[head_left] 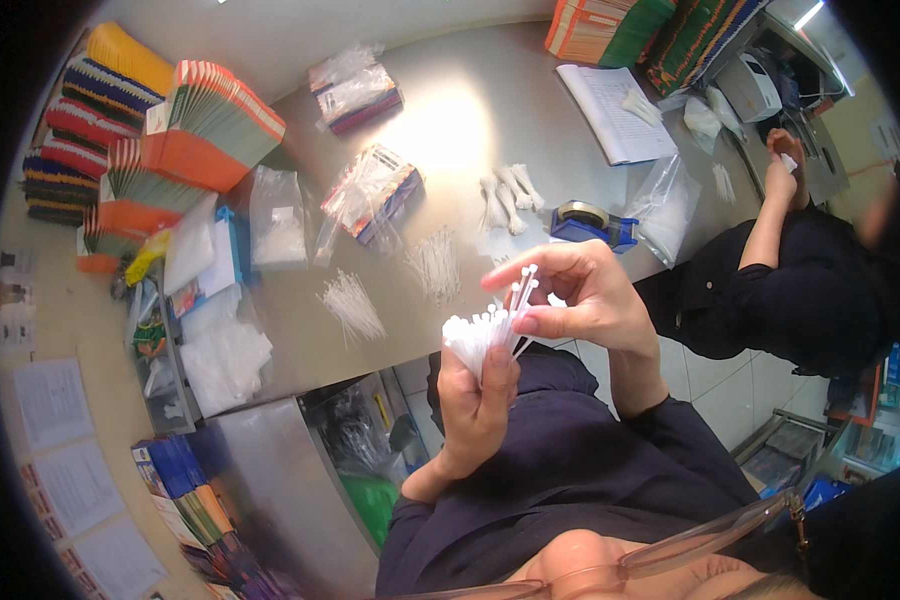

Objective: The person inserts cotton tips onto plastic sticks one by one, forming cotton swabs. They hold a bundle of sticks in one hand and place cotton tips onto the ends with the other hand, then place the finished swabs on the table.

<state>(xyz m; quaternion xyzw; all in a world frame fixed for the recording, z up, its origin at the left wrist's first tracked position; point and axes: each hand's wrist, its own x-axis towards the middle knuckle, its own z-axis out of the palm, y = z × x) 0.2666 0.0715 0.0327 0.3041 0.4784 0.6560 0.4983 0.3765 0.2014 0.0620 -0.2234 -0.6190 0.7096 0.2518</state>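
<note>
My left hand [473, 410] is closed round a thick bunch of thin white strips with small knobbed heads, which look like cable ties [477, 330]. The heads point up out of the fist. My right hand [600, 300] pinches a few of the same ties [523, 300] between thumb and fingers, right beside the bunch. Beyond my hands, two loose piles of ties lie on the metal table, one pile [352, 305] at the left and another pile [435, 265] nearer the middle. Several tied white bundles [510, 195] lie farther back.
A blue tape dispenser [595, 225] and a clear plastic bag [665, 210] stand right of the bundles. Plastic-wrapped boxes [375, 195], bags [278, 220] and stacked orange packs [210, 130] line the left. An open notebook [615, 115] lies at the back. A co-worker [810, 270] works at the right.
</note>
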